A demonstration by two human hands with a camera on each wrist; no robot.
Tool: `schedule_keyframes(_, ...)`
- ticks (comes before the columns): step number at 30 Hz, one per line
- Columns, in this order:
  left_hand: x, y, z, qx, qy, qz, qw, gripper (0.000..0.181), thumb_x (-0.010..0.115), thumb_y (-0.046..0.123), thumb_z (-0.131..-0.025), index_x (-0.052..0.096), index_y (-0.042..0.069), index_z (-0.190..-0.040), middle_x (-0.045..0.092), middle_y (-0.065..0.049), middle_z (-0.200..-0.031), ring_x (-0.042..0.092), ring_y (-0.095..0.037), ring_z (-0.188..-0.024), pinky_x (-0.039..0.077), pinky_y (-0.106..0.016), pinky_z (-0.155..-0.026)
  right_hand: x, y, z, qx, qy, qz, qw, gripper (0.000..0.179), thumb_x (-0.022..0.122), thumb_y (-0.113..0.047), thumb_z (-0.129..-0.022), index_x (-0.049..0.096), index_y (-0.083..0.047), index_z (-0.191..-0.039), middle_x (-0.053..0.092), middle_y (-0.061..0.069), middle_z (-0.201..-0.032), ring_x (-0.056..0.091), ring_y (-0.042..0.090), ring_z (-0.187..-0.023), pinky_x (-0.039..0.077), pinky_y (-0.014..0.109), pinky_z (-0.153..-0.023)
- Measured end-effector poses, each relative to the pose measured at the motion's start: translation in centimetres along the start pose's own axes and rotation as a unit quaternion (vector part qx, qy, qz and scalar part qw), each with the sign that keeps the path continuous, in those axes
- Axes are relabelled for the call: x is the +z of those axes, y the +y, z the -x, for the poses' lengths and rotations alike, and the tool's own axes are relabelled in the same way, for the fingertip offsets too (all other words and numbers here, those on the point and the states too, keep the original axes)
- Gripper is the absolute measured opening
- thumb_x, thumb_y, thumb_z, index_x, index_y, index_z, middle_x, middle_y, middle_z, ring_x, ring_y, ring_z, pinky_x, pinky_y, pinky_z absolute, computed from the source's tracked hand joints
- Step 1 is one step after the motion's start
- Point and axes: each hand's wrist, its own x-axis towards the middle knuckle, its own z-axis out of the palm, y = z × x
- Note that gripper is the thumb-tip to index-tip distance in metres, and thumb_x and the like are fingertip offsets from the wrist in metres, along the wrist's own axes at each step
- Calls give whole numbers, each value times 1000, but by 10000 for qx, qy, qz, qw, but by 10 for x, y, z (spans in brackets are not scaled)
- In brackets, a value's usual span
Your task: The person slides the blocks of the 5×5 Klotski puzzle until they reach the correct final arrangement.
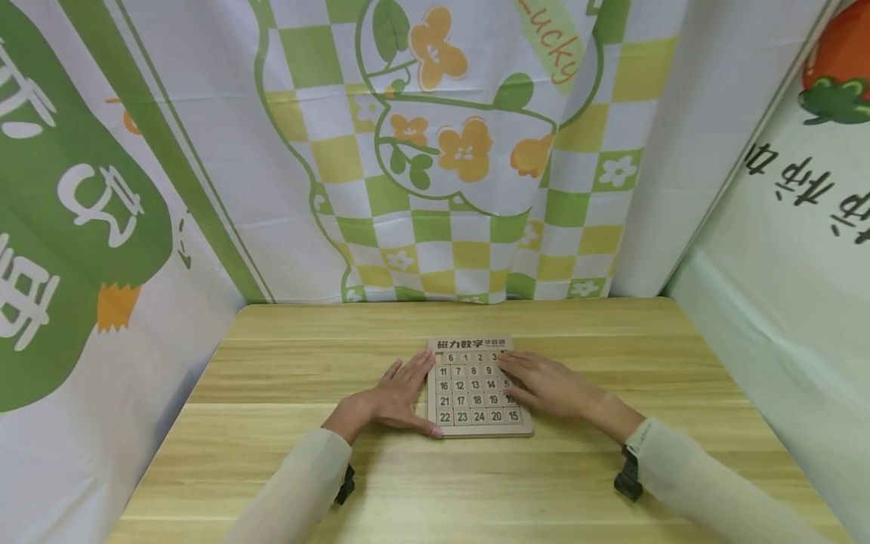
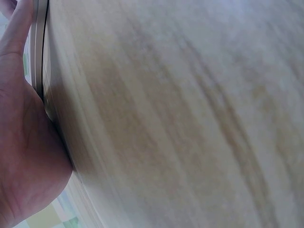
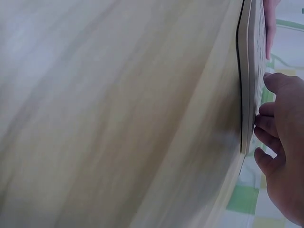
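Note:
A wooden sliding number puzzle (image 1: 479,431) lies flat on the table, its numbered square tiles in rows under a printed heading. A gap shows at the top left, beside the 6 tile (image 1: 451,358). My left hand (image 1: 397,397) rests along the left edge, thumb at the near corner and fingers extended near the top corner. My right hand (image 1: 553,385) reaches over the right side, fingertips at the 3 tile (image 1: 495,357) and thumb by the 5 tile (image 1: 506,384); it hides the second row's right end. In the right wrist view, the puzzle's side edge (image 3: 251,85) stands beside the fingers.
The light wood-grain table (image 1: 272,453) extends around the puzzle on all sides. A patterned curtain (image 1: 469,249) hangs at its far edge, with printed cloth on the left and right. Each wrist carries a dark device, such as the right wrist camera (image 1: 628,476).

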Motion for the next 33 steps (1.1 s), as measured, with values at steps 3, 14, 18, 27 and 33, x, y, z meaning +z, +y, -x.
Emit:
schedule_keyframes(3, -3, 4, 3, 29, 6, 101, 9999, 146, 70, 89, -73, -4, 9, -170, -11, -11, -178, -5, -30, -165, -3, -59, -132, 3, -4, -7, -91, -47, -27, 9999, 59, 62, -33, -108, 53, 7, -150, 53, 26, -155, 51, 45, -143, 41, 60, -120)
schedule_keyframes(14, -11, 14, 6, 56, -16, 29, 10000, 143, 67, 89, -77, -3, 6, -170, -9, -13, -178, -2, -31, -165, -4, -57, -132, 8, -18, -20, -423, -67, -207, 9989, 55, 61, -30, -108, 53, 5, -151, 53, 23, -156, 49, 43, -145, 41, 58, -120)
schedule_keyframes(18, -3, 5, 1, 74, 69, -63, 9999, 145, 64, 94, -74, -5, 10, -170, -11, -11, -178, -3, -29, -165, -3, -58, -132, 7, -24, -22, -483, -95, -152, 9987, 56, 61, -31, -109, 54, 4, -151, 53, 23, -156, 50, 43, -145, 41, 59, -121)
schedule_keyframes(27, 0, 0, 0, -6, 70, -98, 9999, 146, 67, 92, -73, -5, 11, -171, -10, -10, -178, -3, -29, -165, -2, -60, -132, 6, -34, -23, -620, -60, -13, 9981, 58, 63, -33, -107, 54, 3, -151, 53, 21, -157, 52, 42, -144, 43, 59, -119)
schedule_keyframes(33, -9, 10, 5, -90, -71, -210, 9997, 142, 70, 86, -77, -3, 7, -170, -10, -11, -178, -3, -29, -165, -2, -57, -132, 2, -41, -14, -650, -81, 143, 9977, 58, 63, -34, -107, 53, 1, -152, 53, 20, -157, 52, 40, -144, 45, 57, -118)
